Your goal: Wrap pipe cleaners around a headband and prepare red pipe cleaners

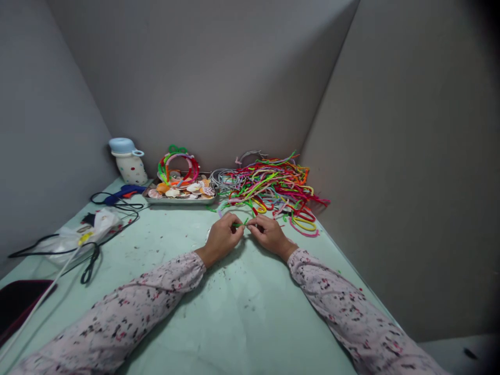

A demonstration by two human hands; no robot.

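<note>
Close together over the table's middle, my left hand (225, 234) and my right hand (270, 235) both have their fingers pinched. Between the fingertips shows a green pipe cleaner (246, 222), gripped from both sides. Just beyond my hands, coloured fuzzy stems form a curve; whether they join the held piece I cannot tell. Behind my right hand spreads a tangled heap of pipe cleaners (273, 179) in red, green, yellow, pink and orange. A metal tray (182, 201) of seashells (172, 192) stands beyond my left hand, with fuzzy multicoloured rings (190, 165) resting on it.
A white bottle (132, 167) with a blue lid stands at the back left. Black cable (92, 263), a plastic bag (68, 247) and a dark red-edged object (23, 304) lie along the left. Grey walls (219, 78) enclose the pale green table (250, 323) at the back and sides.
</note>
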